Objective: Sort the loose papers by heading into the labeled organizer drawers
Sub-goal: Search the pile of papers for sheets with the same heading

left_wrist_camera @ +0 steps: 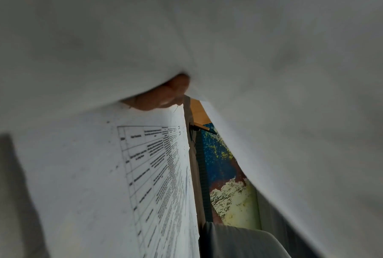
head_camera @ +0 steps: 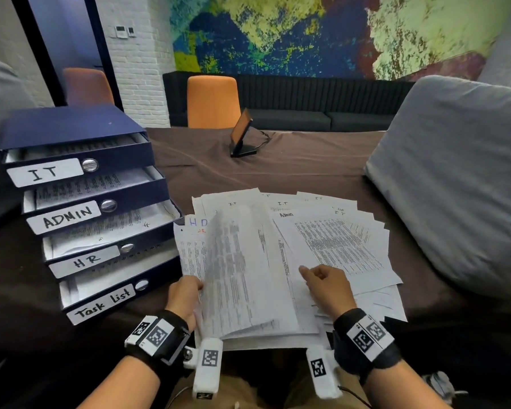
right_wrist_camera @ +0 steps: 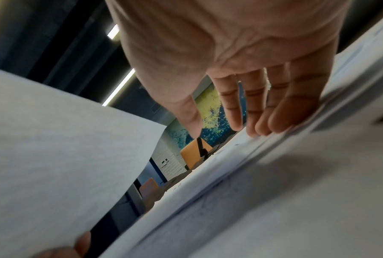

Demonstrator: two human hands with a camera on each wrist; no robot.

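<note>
Papers point(head_camera: 322, 246) lie fanned across the brown tabletop point(head_camera: 278, 166) right in front of me. My left hand point(head_camera: 183, 299) pinches the near edge of one sheet point(head_camera: 236, 267), lifting it off the pile so it curls up. My right hand point(head_camera: 328, 287) rests flat on the sheets at about four o'clock of that one, fingers point(right_wrist_camera: 281, 120) straight and pressing down. At ten o'clock stands the blue organizer point(head_camera: 80, 202), its IT, ADMIN, HR and Task List drawers all pulled partway out, paper inside.
</note>
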